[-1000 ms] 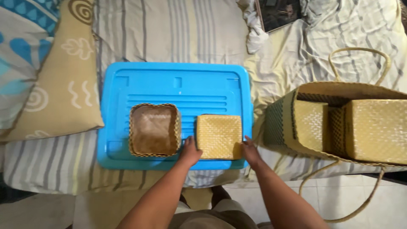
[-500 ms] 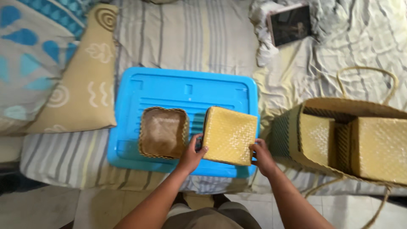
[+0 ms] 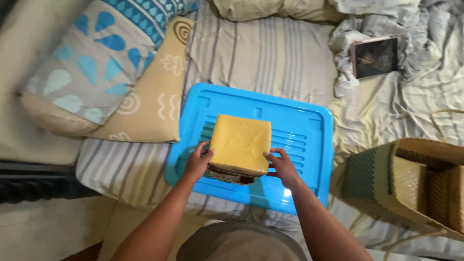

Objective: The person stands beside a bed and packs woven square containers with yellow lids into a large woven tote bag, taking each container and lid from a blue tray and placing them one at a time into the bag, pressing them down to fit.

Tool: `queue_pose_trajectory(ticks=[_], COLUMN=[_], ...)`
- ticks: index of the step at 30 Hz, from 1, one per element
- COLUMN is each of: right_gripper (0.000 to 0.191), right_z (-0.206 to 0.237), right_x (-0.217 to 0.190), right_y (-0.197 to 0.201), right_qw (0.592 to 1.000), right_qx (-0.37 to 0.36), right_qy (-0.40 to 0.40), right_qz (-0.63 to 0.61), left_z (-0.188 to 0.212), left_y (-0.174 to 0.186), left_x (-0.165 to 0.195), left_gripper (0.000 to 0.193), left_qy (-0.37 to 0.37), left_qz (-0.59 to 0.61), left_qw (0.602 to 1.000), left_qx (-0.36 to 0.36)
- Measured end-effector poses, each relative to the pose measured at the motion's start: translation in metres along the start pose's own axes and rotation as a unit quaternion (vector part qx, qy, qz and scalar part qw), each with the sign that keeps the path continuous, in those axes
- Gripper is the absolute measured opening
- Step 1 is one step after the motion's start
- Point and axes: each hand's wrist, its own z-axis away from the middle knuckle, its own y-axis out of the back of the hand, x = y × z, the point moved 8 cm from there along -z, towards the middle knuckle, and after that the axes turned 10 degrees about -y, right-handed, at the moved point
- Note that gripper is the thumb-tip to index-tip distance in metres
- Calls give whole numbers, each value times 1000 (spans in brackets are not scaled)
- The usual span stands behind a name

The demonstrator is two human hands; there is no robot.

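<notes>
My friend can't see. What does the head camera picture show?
Two hands, left hand and right hand, hold a yellow woven lid over a dark woven basket on a blue plastic lid. This sits on a striped bed with pillows; a woven bag stands right.

Yellow woven lid (image 3: 240,143) seemingly atop basket (image 3: 231,175)

Arms: both forearms bare, no sleeves in view.
Left hand (image 3: 197,163): bare, no ring or glove visible.
Right hand (image 3: 282,166): bare, no ring or glove visible.
Wrists: no watch, no band.
Clothing: grey-brown fabric at the bottom edge, garment unclear.
</notes>
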Motion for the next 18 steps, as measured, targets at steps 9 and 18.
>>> queue_pose_trajectory(ticks=[9, 18], right_gripper=[45, 54], right_z=[-17, 1], right_x=[31, 50], right_y=[-12, -21], right_qw=[999, 993], right_qx=[24, 58], right_qy=[-27, -26], right_qz=[30, 103], left_z=[-4, 41], left_y=[12, 8], left_x=[-26, -43], left_gripper=[52, 63], left_qy=[43, 158], left_qz=[-44, -38], left_qw=[998, 985], left_qx=[-27, -64])
